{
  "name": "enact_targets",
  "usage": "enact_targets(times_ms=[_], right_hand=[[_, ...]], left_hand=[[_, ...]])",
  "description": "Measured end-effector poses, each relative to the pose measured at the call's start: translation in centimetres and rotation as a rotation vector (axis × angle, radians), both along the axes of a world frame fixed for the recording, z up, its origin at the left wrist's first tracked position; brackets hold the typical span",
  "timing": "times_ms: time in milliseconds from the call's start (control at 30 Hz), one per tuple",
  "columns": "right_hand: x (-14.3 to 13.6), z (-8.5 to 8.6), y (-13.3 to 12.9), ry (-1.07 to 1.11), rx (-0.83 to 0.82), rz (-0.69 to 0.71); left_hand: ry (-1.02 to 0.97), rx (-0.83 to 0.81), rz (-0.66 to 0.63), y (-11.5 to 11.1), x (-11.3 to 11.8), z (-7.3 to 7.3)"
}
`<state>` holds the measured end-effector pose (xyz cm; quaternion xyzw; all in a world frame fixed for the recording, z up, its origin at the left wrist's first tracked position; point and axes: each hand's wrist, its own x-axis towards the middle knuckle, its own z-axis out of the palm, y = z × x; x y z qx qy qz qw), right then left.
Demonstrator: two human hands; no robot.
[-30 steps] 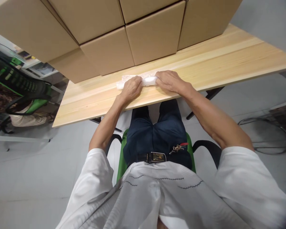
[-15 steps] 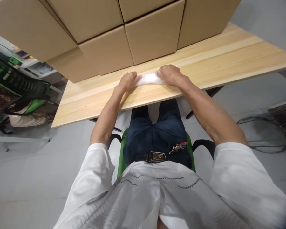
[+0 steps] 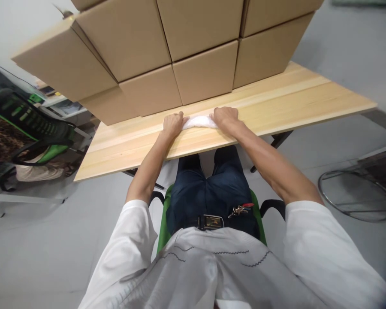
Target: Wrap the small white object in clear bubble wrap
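Note:
A white, soft-looking roll or bundle [image 3: 199,122] stretches between my two hands, just above or on the wooden table [image 3: 125,150]; its exact kind I cannot tell. My left hand [image 3: 173,123] is closed around its left end, thumb toward the middle. At the other end, my right hand [image 3: 224,119] grips it with curled fingers. Only the middle of the white bundle shows, slightly bowed, since both ends are hidden in my fists.
Stacked cardboard boxes [image 3: 209,68] form a wall along the table's far side, close beyond my hands. A person sits on a green-and-black chair [image 3: 22,118] at the left. A round metal stool frame [image 3: 354,195] stands at the right.
The camera view has tilted up, so table, boxes and hands appear lower. Both hands keep hold of the white bundle, and the visible stretch between them looks slightly shorter.

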<state>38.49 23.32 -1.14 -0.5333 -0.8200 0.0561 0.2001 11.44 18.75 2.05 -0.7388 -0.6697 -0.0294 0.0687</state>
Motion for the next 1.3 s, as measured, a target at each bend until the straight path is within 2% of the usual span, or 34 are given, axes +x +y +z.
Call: enact_targets(times_ms=[67,100,167,233,300,367,500,600,700,767,900,1033,1167,1300], right_hand=[[-0.3,1.5,-2.1,-0.045,-0.078,-0.16],[-0.5,2.1,-3.2,-0.052,-0.048,-0.175],[-0.9,2.8,-5.4,-0.055,0.075,-0.089],[-1.3,2.7,-7.1,-0.068,0.173,0.056],[-1.6,2.0,-8.2,-0.085,0.184,0.184],[-1.8,1.3,-8.8,-0.089,0.123,0.225],[-1.5,0.8,-8.9,-0.059,0.007,0.158],[-0.9,0.8,-8.3,-0.058,-0.006,0.147],[-0.3,0.8,-7.5,-0.071,-0.001,0.138],[-0.1,0.6,-7.2,-0.079,0.011,0.133],[-0.3,0.2,-7.1,-0.071,0.026,0.121],[-0.6,0.2,-7.2,-0.035,0.011,0.111],[0.3,1.0,-6.8,0.103,-0.036,0.15],[1.5,2.2,-6.7,0.505,-0.341,0.239]], left_hand=[[0.001,-0.02,0.001,-0.6,0.1,0.3],[0.005,-0.027,-0.002,-0.8,0.1,0.4],[0.015,-0.027,-0.015,-1.0,0.2,0.5],[0.016,-0.02,-0.026,-0.9,0.4,0.5],[-0.005,-0.012,-0.031,-0.8,0.5,0.4],[-0.029,-0.006,-0.033,-0.9,0.4,0.3],[-0.094,0.057,-0.113,-2.0,-0.5,-0.1],[-0.156,0.135,-0.267,-3.2,-1.3,-0.7],[-0.154,0.119,-0.392,-3.6,-1.6,-1.4],[-0.141,0.086,-0.397,-3.2,-1.4,-1.7],[-0.128,0.07,-0.299,-1.7,-0.4,-1.9],[-0.164,0.068,-0.27,-0.7,0.4,-2.0],[-0.235,0.079,-0.275,-0.2,-0.2,-1.0],[-0.478,-0.064,-0.302,0.2,-1.6,1.2]])
